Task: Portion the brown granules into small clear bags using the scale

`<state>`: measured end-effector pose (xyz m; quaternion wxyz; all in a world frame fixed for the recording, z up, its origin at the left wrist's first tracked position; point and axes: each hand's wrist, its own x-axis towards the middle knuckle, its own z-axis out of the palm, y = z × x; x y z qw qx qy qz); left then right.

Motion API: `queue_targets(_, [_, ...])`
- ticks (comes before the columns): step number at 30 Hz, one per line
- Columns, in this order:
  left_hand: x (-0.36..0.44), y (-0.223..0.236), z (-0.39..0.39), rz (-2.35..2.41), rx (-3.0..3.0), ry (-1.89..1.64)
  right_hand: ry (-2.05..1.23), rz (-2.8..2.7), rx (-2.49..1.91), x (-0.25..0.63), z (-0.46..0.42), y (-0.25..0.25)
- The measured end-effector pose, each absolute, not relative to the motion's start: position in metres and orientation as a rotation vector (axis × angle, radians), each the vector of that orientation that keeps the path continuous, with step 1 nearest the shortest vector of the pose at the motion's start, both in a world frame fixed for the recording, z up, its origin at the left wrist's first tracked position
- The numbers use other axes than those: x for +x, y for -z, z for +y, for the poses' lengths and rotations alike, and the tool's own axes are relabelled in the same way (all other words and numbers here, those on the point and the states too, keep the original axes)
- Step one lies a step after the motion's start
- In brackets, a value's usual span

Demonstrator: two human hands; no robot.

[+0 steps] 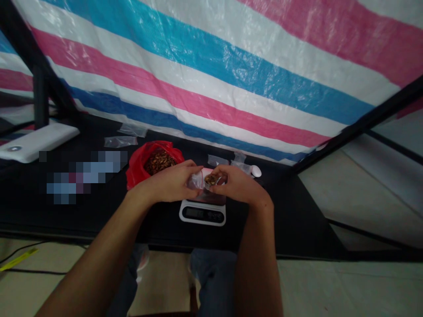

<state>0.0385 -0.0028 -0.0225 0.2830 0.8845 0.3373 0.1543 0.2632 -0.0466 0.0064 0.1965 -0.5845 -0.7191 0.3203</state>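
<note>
Above a white kitchen scale (202, 213), my two hands hold a small clear plastic bag (196, 179) between them. My left hand (175, 181) pinches the bag's left side between thumb and fingers. On the other side, my right hand (243, 186) is closed on the end where a small clump of brown kernels (211, 179) shows. Whether those kernels are inside the bag or in the fingers is hard to make out. Just beyond my left wrist stands an open red plastic bag (136, 169) filled with brown, nut-like pieces (160, 161). The scale's display is too dim to read.
Small clear bags (120, 141) lie behind the red bag, and more (218, 160) lie behind the scale beside a white spoon-like item (256, 171). At left is a white device (39, 141). A striped plastic sheet (211, 79) hangs behind the black table (284, 229).
</note>
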Motion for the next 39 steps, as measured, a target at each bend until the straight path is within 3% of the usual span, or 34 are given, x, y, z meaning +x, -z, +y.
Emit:
queue_targets(25, [0.038,0.019,-0.008,0.817,2.336,-0.558,-0.737,-2.103,-1.590,0.249,-0.052,-0.015])
queue_targets(39, [0.037,0.024,-0.011,0.806,2.195,-0.972,-0.445,-1.988,-1.252,0.234,-0.055,-0.028])
